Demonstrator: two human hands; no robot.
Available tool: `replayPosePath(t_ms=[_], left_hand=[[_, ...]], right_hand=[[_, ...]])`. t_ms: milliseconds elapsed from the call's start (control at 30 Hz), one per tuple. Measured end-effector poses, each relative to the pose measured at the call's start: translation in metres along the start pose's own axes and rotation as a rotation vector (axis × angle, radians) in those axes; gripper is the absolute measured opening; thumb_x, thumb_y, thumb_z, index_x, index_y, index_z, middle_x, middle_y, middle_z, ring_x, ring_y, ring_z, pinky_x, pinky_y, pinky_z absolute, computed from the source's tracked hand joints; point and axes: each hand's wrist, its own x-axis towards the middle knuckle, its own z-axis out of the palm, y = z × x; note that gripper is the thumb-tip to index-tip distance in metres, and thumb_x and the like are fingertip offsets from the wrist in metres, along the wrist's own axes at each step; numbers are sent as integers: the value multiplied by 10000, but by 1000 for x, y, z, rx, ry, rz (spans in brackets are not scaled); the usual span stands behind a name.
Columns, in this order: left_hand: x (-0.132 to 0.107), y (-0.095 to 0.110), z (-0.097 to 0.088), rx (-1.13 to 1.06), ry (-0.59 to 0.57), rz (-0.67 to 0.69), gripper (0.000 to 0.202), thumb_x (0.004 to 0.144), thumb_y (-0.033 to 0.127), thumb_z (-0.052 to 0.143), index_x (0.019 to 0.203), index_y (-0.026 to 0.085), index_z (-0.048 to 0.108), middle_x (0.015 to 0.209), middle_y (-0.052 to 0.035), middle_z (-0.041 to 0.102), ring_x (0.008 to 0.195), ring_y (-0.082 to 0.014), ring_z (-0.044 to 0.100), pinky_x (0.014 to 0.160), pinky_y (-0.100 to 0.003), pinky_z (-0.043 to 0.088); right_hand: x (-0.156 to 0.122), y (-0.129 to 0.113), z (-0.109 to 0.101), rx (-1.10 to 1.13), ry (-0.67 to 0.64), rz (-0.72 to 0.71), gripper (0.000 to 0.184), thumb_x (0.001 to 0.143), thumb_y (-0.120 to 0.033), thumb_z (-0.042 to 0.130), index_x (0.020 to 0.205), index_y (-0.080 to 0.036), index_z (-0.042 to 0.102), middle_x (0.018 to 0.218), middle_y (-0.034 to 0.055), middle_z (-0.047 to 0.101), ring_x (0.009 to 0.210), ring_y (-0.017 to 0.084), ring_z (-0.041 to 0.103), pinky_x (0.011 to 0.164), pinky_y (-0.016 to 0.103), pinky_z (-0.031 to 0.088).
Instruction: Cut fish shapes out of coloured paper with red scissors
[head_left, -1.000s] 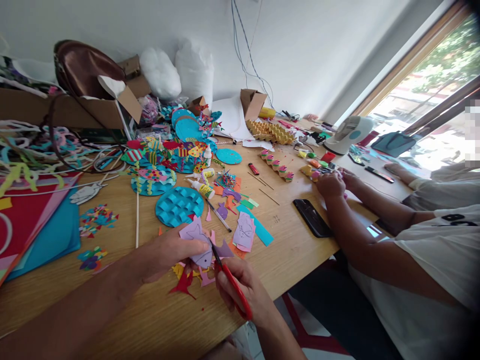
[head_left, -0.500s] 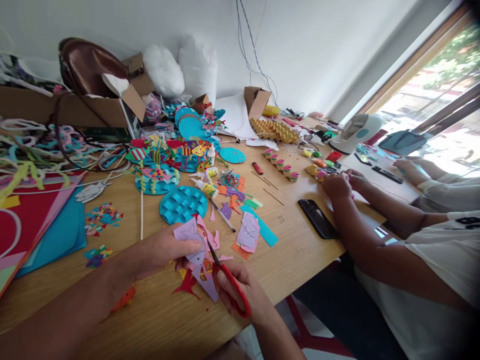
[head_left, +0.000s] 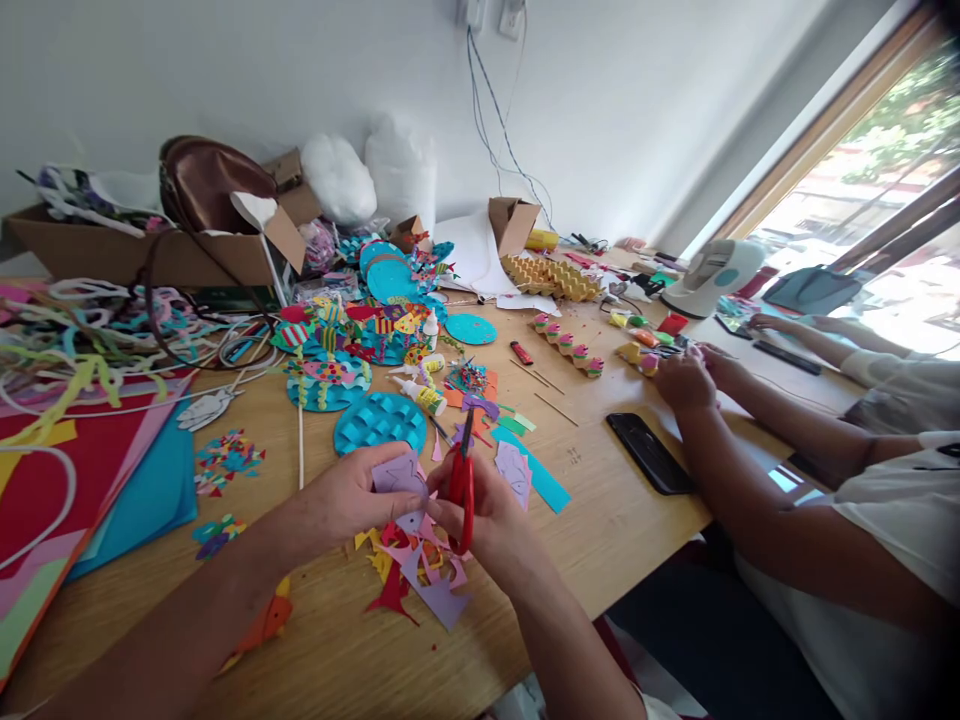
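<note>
A piece of purple paper [head_left: 396,474] with a drawn outline is pinched between the thumb and fingers of my left hand [head_left: 367,495]. My right hand [head_left: 480,505] is closed around red-handled scissors [head_left: 466,490], whose dark blades point up and away from the paper. The right thumb and fingertips meet the purple paper's right edge, close to the left thumb. Below both hands lies a pile of paper scraps [head_left: 409,580] in red, yellow, pink and purple. More purple paper with drawn lines [head_left: 514,470] rests on the table right of the scissors.
A round blue woven piece [head_left: 379,424], glue bottles [head_left: 421,394] and a blue paper strip [head_left: 541,478] lie beyond my hands. Coloured sheets [head_left: 142,500] fill the left side. At right, a black phone [head_left: 649,453] lies near a co-worker's hands [head_left: 686,378]; another person sits farther along.
The scissors have swung upright, their blades leaving the paper's edge. My right hand has moved up to the purple paper, its fingertips now touching it. The view has shifted slightly.
</note>
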Motion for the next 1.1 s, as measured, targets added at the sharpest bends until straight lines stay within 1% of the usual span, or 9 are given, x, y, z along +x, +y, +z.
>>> replayPosePath(t_ms=[100, 200, 367, 533, 700, 833, 900, 1000, 1100], left_hand=[[4, 0, -4, 38, -18, 33, 202, 669, 325, 676, 665, 196, 520, 563, 71, 462, 513, -93, 412, 469, -201, 291], [7, 2, -6, -14, -21, 47, 213, 660, 335, 687, 671, 196, 526, 571, 67, 477, 531, -100, 428, 490, -208, 314], [8, 8, -3, -174, 104, 64, 289, 685, 401, 670, 861, 185, 596, 701, 18, 599, 596, -130, 507, 517, -226, 375], [11, 13, 6, -221, 289, 81, 231, 652, 358, 671, 787, 179, 617, 665, 22, 605, 621, -148, 533, 574, -251, 424], [11, 19, 10, -264, 305, 96, 174, 625, 318, 658, 725, 184, 610, 634, 27, 612, 644, -165, 561, 603, -264, 441], [9, 19, 8, -317, 267, 53, 175, 630, 334, 651, 688, 183, 582, 559, 48, 552, 524, -127, 496, 495, -239, 379], [8, 19, 7, -347, 245, 47, 183, 640, 342, 645, 673, 185, 557, 542, 57, 527, 490, -106, 454, 466, -226, 352], [6, 18, 4, -342, 217, 59, 184, 660, 337, 637, 660, 182, 538, 541, 60, 508, 489, -90, 430, 474, -216, 355], [4, 18, 3, -298, 170, 58, 208, 673, 341, 618, 596, 188, 501, 509, 60, 478, 466, -84, 412, 464, -218, 353]], right_hand=[[10, -2, 4, 55, 4, 8, 353, 594, -299, 807, 753, -196, 510, 680, -46, 552, 578, 101, 483, 530, 220, 395], [15, -2, 6, 86, 28, -2, 318, 596, -263, 783, 754, -193, 515, 666, -52, 551, 571, 98, 483, 525, 215, 394], [20, -6, 12, 143, 175, -96, 232, 638, -232, 708, 765, -189, 519, 660, -52, 550, 554, 94, 485, 522, 213, 399], [23, -6, 24, 197, 213, -120, 218, 644, -230, 698, 769, -194, 523, 622, -59, 536, 522, 90, 458, 490, 203, 388], [22, -7, 28, 215, 250, -127, 229, 654, -261, 720, 778, -196, 539, 618, -58, 525, 518, 90, 456, 483, 200, 385], [15, -6, 20, 143, 145, -96, 289, 725, -415, 690, 715, -185, 515, 562, -47, 515, 492, 95, 466, 462, 201, 376], [9, -3, 13, 66, 41, -58, 403, 773, -534, 618, 633, -184, 475, 496, -45, 483, 439, 87, 435, 419, 196, 334], [-2, 4, 5, -31, -76, 9, 526, 769, -667, 549, 589, -181, 459, 460, -42, 462, 385, 72, 397, 377, 189, 290], [-10, 8, 1, -54, -133, 59, 542, 757, -698, 544, 600, -186, 459, 446, -49, 460, 360, 67, 383, 367, 185, 287]])
